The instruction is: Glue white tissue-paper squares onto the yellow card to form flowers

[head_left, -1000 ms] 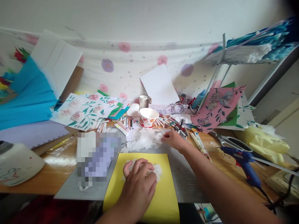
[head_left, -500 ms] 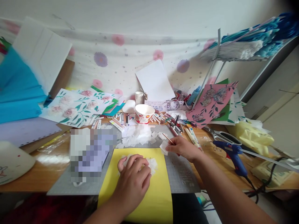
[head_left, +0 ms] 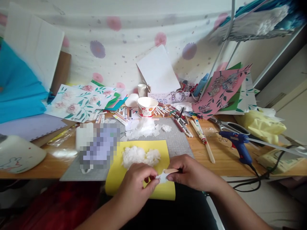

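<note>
My left hand is closed, pinching a corner of a small piece of white tissue paper. My right hand is closed around a thin wooden stick, whose flat end lies against the same tissue piece. Both hands hover over the near part of a yellow sheet. On that sheet sit two fluffy white tissue clusters, just beyond my left fingers. Loose white tissue squares are piled on the grey cutting mat past the sheet.
A paper bowl stands behind the tissue pile, with markers strewn around it. On the right lie a blue glue gun with its cord and large scissors. Flower pictures lean at the left; a white jug is nearer.
My left hand has lifted off the white clusters and now pinches the tissue. My right hand brought the stick and tissue square from the pile toward me. The view has shifted.
</note>
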Demonstrator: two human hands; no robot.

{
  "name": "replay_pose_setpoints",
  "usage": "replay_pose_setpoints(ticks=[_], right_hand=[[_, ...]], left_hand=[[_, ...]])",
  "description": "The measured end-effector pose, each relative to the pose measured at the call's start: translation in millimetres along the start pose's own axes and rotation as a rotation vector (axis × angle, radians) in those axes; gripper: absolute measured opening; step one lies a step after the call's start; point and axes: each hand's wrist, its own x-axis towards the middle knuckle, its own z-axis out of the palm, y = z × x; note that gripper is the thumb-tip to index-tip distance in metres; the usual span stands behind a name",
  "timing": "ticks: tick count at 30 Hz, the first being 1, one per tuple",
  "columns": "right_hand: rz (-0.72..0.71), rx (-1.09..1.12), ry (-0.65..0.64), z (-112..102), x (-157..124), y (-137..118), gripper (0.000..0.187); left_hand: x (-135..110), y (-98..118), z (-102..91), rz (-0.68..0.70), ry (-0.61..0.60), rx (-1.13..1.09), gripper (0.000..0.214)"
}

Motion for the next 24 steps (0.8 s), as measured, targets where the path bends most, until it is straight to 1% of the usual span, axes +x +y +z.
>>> replay_pose_setpoints(ticks=[1, 3, 6, 7, 8, 9, 11, 13, 15, 17, 19, 20, 22, 24], right_hand=[[0.004, -0.074, 0.033, 2, -1, 1, 0.027], [0.049, -0.201, 0.114, 4, -2, 6, 0.022], [0.198, -0.413, 0.269, 0, 2, 15, 0.023], [0.238, -0.478, 0.306, -3, 3, 18, 0.019], [0.262, -0.526, 0.348, -6, 5, 21, 0.011], [0.263, -0.541, 0.4, -9, 6, 23, 0.006], [0.178, -0.451, 0.525, -12, 5, 27, 0.022], [0.019, -0.24, 0.66, -11, 1, 31, 0.024], [-0.122, -0.004, 0.77, -3, -5, 35, 0.033], [-0.164, 0.156, 0.84, 11, -10, 37, 0.04], [-0.158, 0.222, 0.852, 26, -13, 38, 0.038], [-0.173, 0.217, 0.836, 33, -13, 37, 0.033], [-0.259, 0.14, 0.799, 43, -12, 34, 0.018], [-0.346, 0.016, 0.758, 47, -10, 30, 0.008]], left_hand=[[-1, -1, 1.8, -0.019, 0.005, 0.024, 0.015], [-1, -2, 3.1, -0.014, 0.011, 0.087, 0.015], [1, -4, 1.3, 0.036, 0.016, 0.233, 0.016], [2, -4, 0.4, 0.045, 0.013, 0.287, 0.016], [4, -4, -0.2, 0.049, 0.006, 0.336, 0.016], [6, -5, -0.4, 0.053, -0.004, 0.378, 0.016], [9, -6, 0.4, 0.063, -0.022, 0.446, 0.017], [11, -7, 2.6, 0.075, -0.039, 0.497, 0.018], [13, -8, 5.2, 0.085, -0.046, 0.535, 0.019], [15, -9, 7.3, 0.09, -0.045, 0.563, 0.02], [16, -9, 8.4, 0.091, -0.045, 0.583, 0.02], [17, -9, 8.5, 0.09, -0.05, 0.592, 0.019], [20, -8, 8.2, 0.084, -0.062, 0.609, 0.018], [22, -7, 7.7, 0.078, -0.067, 0.621, 0.017]])
